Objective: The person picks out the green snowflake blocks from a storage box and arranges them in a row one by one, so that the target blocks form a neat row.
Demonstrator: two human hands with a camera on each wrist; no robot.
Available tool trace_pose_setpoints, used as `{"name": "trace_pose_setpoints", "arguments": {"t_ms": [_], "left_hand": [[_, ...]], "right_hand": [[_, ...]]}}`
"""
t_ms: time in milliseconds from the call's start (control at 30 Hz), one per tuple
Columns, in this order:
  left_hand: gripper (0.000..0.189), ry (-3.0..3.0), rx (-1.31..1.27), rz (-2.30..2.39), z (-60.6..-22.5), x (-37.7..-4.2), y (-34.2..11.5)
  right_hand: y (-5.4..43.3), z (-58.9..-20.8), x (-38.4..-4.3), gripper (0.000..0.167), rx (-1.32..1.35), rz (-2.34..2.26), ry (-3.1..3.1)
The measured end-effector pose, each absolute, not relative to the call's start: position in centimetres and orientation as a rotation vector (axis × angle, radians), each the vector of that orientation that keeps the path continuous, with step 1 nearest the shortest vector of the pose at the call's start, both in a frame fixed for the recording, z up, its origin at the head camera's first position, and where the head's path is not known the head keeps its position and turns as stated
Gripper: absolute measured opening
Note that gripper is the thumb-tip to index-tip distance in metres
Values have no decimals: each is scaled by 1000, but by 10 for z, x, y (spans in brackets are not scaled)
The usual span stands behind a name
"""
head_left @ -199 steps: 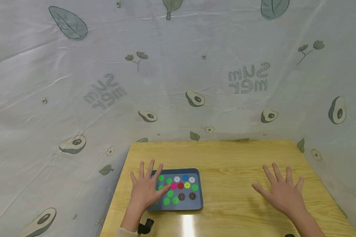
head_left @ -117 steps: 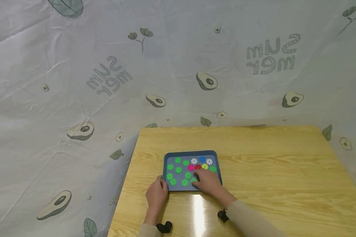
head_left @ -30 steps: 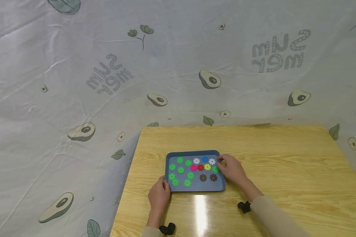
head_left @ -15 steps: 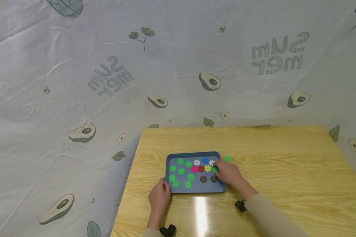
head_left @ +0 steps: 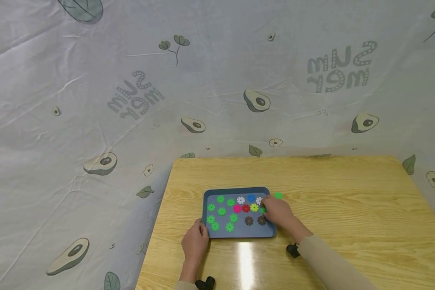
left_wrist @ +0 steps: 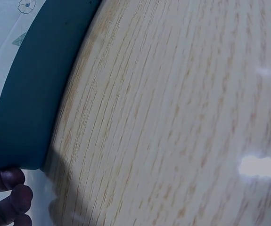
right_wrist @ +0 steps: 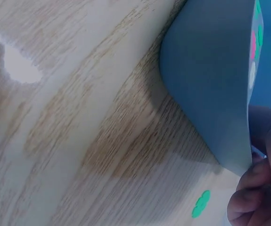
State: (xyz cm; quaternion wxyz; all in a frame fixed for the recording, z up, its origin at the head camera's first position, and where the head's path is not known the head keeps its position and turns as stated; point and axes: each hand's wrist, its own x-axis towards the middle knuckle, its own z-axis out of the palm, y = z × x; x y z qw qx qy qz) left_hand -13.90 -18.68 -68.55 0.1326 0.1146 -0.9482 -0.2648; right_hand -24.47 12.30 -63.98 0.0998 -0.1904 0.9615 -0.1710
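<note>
A blue-grey tray (head_left: pixel 239 233) on the table holds several flower-shaped plastic discs. Most are green (head_left: pixel 222 211); others are white (head_left: pixel 241 200), blue (head_left: pixel 251 197), pink (head_left: pixel 237 208), red (head_left: pixel 245 208), yellow (head_left: pixel 254 207) and brown (head_left: pixel 249 220). My left hand (head_left: pixel 195 241) grips the tray's lower left edge. My right hand (head_left: pixel 278 210) reaches over the right rim, its fingertips at a green disc (head_left: pixel 262 210) that they partly cover. Whether they pinch it is hidden. Another green disc (head_left: pixel 278 195) lies on the table just beyond the right hand, outside the tray.
The wooden table (head_left: pixel 340 209) extends to the right of the tray. A printed cloth (head_left: pixel 217 80) hangs behind and at the sides. Light glares on the table (head_left: pixel 245 262) in front of the tray. Each wrist carries a small black camera (head_left: pixel 293 250).
A green disc from the tray's lower middle now lies on the table to the right. My right hand has come back over the right rim to another green disc. The left hand keeps its grip.
</note>
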Motion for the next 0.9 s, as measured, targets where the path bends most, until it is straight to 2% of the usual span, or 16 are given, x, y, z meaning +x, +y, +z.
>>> {"name": "trace_pose_setpoints", "arguments": {"t_ms": [133,400,600,900], "left_hand": [[26,-2743,321,-754,-685,-139,-187],[26,-2738,321,-765,-682,-140,-188],[26,-2748,344,-765,-682,-139,-188],[26,-2758,339,-771,-682,-138,-185]], "right_hand": [[127,-640,-247,10,-536,-626,2771],[142,-634,-255,7,-453,-1085,2629],[163,-636,-262,22,-255,-1346,2642],[199,-640,-269,33,23,-1428,2711]]}}
